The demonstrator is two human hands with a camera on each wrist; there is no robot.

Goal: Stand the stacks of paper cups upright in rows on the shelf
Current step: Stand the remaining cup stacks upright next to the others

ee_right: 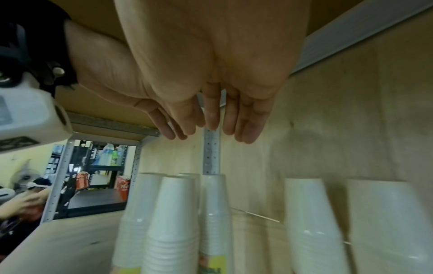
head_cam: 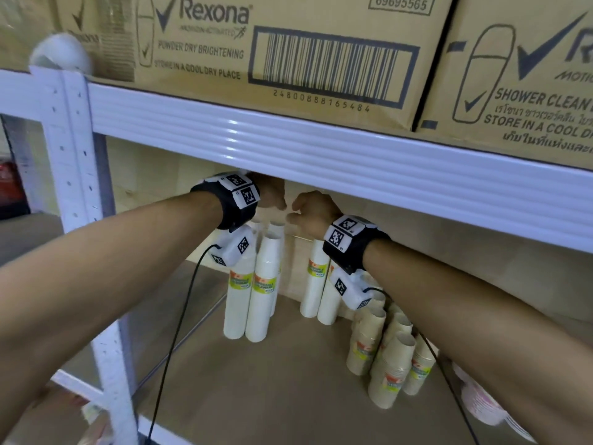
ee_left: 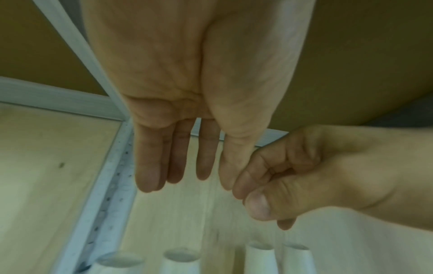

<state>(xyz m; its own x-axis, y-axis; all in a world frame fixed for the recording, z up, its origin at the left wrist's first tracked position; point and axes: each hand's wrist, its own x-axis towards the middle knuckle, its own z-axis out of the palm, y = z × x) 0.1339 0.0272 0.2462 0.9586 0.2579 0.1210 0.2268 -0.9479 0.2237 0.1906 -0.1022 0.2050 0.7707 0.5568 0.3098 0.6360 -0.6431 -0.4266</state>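
Observation:
Several white paper cup stacks stand upright on the shelf board (head_cam: pixel 256 380): one group at the back left (head_cam: pixel 256 290) and a pair against the back wall (head_cam: pixel 316 284). Several brown cup stacks (head_cam: pixel 391 367) stand at the right. Both hands hover just above the white stacks, under the upper beam. My left hand (head_cam: pixel 272 194) (ee_left: pixel 187 181) has straight fingers and holds nothing. My right hand (head_cam: pixel 308 210) (ee_right: pixel 229 129) sits beside it, fingers loosely curled and empty, brushing the left hand's thumb. The white stacks' tops (ee_left: pixel 180 259) (ee_right: pixel 173 222) lie below the fingers.
The white upper shelf beam (head_cam: pixel 321 149) runs low over the hands, with cardboard boxes (head_cam: pixel 288 43) on top. A perforated post (head_cam: pixel 77 187) stands at the left. A pinkish cup stack (head_cam: pixel 484 406) lies at the right edge. Bare board spreads in front of the stacks.

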